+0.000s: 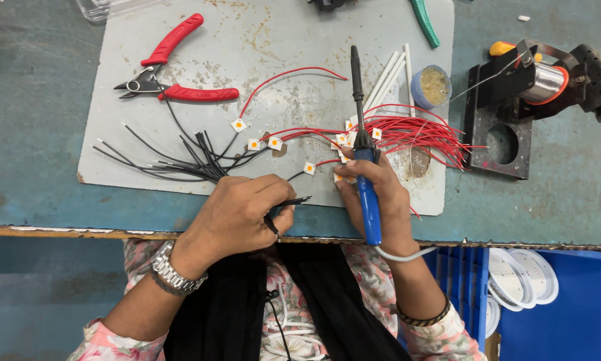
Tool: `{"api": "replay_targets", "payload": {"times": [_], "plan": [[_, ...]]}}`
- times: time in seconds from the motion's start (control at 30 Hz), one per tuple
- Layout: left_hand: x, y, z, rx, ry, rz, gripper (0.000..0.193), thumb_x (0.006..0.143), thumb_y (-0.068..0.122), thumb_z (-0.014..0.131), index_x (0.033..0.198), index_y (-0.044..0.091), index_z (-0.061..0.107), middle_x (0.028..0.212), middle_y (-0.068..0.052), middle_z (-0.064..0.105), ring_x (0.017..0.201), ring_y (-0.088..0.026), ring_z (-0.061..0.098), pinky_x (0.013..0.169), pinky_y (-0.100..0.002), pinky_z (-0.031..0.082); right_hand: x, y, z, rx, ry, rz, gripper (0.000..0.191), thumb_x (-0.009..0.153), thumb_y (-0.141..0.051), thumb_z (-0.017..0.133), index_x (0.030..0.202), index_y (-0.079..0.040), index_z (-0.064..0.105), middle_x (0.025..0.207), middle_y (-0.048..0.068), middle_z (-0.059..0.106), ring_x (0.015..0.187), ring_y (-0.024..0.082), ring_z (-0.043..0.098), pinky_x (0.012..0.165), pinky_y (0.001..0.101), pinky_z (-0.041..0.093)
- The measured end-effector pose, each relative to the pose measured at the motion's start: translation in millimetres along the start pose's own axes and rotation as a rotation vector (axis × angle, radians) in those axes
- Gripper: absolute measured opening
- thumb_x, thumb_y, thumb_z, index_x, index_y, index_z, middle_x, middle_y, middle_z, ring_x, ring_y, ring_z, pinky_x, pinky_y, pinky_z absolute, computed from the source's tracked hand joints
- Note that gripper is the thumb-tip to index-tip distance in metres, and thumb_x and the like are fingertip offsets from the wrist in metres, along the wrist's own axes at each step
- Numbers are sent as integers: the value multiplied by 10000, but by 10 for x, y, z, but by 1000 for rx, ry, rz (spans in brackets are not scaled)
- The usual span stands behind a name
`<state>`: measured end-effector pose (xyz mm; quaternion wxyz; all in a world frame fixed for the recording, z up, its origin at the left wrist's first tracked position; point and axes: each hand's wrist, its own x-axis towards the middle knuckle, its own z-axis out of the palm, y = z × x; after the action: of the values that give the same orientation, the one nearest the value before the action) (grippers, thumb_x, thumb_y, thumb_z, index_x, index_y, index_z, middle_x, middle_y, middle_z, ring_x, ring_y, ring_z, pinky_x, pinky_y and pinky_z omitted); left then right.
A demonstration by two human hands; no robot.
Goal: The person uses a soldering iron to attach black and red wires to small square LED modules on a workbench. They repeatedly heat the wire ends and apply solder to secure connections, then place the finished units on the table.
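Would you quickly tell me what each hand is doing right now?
Left hand: closed, pinching a bundle of black wires.
Right hand: closed around the blue-handled soldering iron, tip pointing away.

Workbench (33, 134): blue-green top, worn and scuffed, front edge chipped to bare wood. Grey mat (260, 47) lies on it, stained with brownish specks. Blue crate (561, 314) sits below the bench edge at lower right, ribbed wall visible. Light even, soft shadows. Walls, windows and floor are out of view.
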<state>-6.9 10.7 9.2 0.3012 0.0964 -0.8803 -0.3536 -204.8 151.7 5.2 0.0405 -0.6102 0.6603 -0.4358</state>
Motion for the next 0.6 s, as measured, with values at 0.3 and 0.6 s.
{"api": "replay_targets", "payload": {"times": [0.3,0.6], "plan": [[4,-14,-5,25,-20,49,87,821,97,723,868,61,659,845,-59,684,627,-266,665,553,-379,518,-173,-116,343,104,16,-33,482,938,96,724,1278,-114,454,1257,175,679,1106,255,758,904,335,637],[-13,-18,8,68,-34,43,154,810,119,727,938,57,669,853,-60,689,642,-269,669,570,-387,523,-133,-169,205,153,-78,17,502,922,135,657,1299,-114,437,1305,196,688,1141,298,747,931,347,613]]}}
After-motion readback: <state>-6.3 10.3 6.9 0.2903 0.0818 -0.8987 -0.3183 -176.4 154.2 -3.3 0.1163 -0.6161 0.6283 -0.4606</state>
